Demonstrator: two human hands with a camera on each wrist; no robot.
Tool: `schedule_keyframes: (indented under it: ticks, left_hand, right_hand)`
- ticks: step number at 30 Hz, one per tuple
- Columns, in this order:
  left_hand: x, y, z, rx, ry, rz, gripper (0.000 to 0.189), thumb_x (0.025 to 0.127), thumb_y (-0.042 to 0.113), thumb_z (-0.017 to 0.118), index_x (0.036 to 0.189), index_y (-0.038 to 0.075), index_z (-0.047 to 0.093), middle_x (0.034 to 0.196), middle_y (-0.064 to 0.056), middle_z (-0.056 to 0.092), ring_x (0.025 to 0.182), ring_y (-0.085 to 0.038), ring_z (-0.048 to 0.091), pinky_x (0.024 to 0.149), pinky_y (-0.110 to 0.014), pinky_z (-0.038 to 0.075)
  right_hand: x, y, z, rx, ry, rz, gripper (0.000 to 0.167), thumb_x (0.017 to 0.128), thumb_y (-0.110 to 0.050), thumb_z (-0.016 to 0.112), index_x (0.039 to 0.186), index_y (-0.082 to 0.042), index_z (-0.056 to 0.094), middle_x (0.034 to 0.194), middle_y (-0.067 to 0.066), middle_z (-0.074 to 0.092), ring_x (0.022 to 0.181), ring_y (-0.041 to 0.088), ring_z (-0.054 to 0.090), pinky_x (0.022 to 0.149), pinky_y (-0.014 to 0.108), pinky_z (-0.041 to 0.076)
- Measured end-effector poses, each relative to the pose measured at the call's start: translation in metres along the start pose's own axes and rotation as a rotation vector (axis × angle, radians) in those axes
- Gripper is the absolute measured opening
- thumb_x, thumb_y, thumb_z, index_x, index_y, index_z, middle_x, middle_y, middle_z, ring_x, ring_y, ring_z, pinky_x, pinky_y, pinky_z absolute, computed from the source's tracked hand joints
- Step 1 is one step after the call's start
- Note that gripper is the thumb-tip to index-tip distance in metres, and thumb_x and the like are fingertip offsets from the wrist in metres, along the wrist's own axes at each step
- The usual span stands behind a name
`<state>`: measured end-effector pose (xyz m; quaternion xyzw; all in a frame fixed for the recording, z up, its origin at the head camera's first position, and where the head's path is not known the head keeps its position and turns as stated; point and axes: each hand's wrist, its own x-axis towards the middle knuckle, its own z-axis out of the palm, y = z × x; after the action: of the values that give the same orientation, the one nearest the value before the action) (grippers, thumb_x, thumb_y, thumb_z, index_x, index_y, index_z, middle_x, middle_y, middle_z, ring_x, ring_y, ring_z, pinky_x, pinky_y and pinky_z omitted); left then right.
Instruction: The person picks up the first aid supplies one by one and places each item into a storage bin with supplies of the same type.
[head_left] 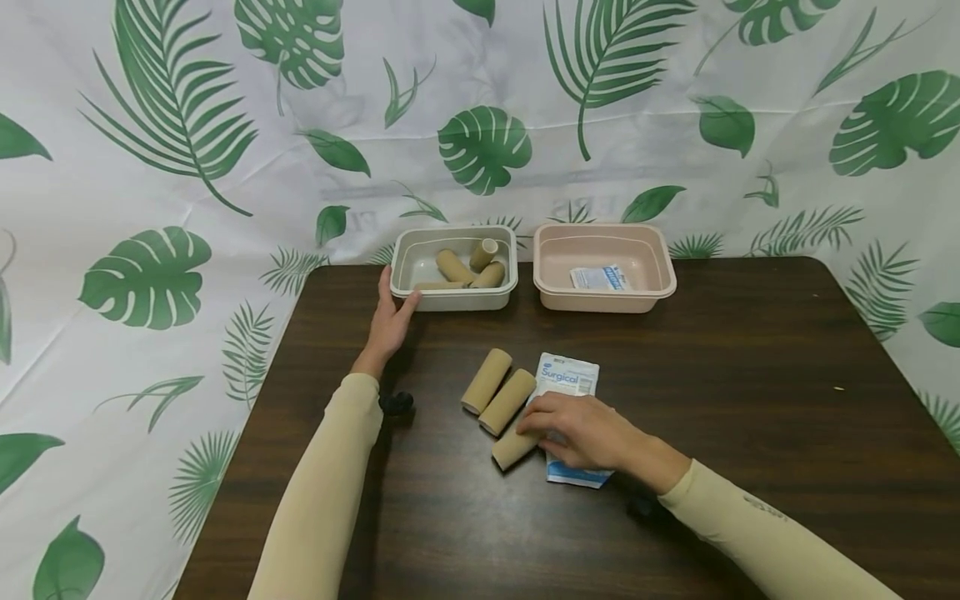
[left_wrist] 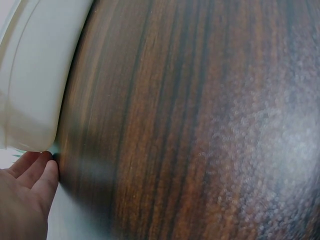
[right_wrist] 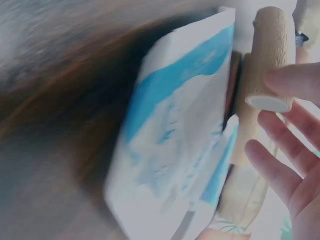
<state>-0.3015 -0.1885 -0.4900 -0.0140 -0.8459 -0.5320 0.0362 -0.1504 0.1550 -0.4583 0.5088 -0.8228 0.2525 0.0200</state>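
My left hand (head_left: 390,323) touches the left end of a light grey plastic bin (head_left: 453,304), fingers fairly straight. In the left wrist view, the fingertips (left_wrist: 47,172) meet the bin's corner. Several brown cardboard tubes (head_left: 453,267) lie inside that bin. With thumb and fingers, my right hand (head_left: 585,429) pinches a cardboard tube (head_left: 513,450), the nearest of three on the table; the right wrist view shows this tube (right_wrist: 274,45) close up. Two more tubes (head_left: 487,381) lie just beyond it. White-and-blue packets marked "Surgical" (head_left: 567,375) lie partly hidden under the right hand.
To the right of the grey bin stands a pink bin (head_left: 603,302) holding a white-and-blue packet (head_left: 598,278). Both bins sit at the back edge of the dark wooden table (head_left: 750,375). Behind hangs a white cloth (head_left: 420,67) printed with green leaves.
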Motion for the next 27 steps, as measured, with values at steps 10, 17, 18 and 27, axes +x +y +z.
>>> schedule_keyframes:
  ticks: [10, 17, 18, 27]
  left_hand:
    - [-0.002, 0.0, 0.0, 0.007, -0.004, -0.026, 0.077, 0.101, 0.046, 0.05, 0.158, 0.032, -0.001, 0.16, -0.014, 0.021, 0.142, -0.031, 0.027, 0.112, -0.049, 0.023]
    - [-0.002, 0.002, 0.0, 0.013, -0.004, -0.025, 0.077, 0.102, 0.042, 0.05, 0.158, 0.03, -0.001, 0.16, -0.014, 0.021, 0.143, -0.032, 0.026, 0.112, -0.05, 0.022]
    - [-0.002, 0.003, 0.0, 0.013, 0.0, -0.023, 0.077, 0.102, 0.042, 0.05, 0.158, 0.03, -0.001, 0.16, -0.014, 0.021, 0.142, -0.032, 0.027, 0.112, -0.05, 0.023]
    - [-0.002, 0.007, 0.001, -0.004, 0.012, -0.002, 0.078, 0.102, 0.039, 0.052, 0.159, 0.025, 0.001, 0.159, -0.015, 0.023, 0.141, -0.032, 0.03, 0.111, -0.049, 0.025]
  right_hand:
    - [0.021, 0.003, -0.011, 0.018, 0.091, -0.026, 0.035, 0.08, -0.014, 0.081, 0.113, -0.016, 0.07, 0.113, -0.004, 0.063, 0.098, 0.009, 0.059, 0.078, 0.031, 0.052]
    - [0.045, 0.018, -0.017, 0.008, 0.178, 0.068, 0.033, 0.082, -0.014, 0.08, 0.114, -0.015, 0.07, 0.112, -0.003, 0.065, 0.096, 0.009, 0.061, 0.076, 0.03, 0.052]
    - [0.049, 0.021, -0.018, 0.011, 0.195, 0.086, 0.032, 0.083, -0.014, 0.079, 0.114, -0.014, 0.07, 0.112, -0.003, 0.065, 0.096, 0.009, 0.061, 0.076, 0.03, 0.052]
    - [0.097, 0.049, -0.019, -0.089, 0.331, 0.216, 0.031, 0.088, -0.015, 0.074, 0.118, -0.012, 0.068, 0.116, 0.002, 0.063, 0.102, 0.018, 0.06, 0.082, 0.037, 0.051]
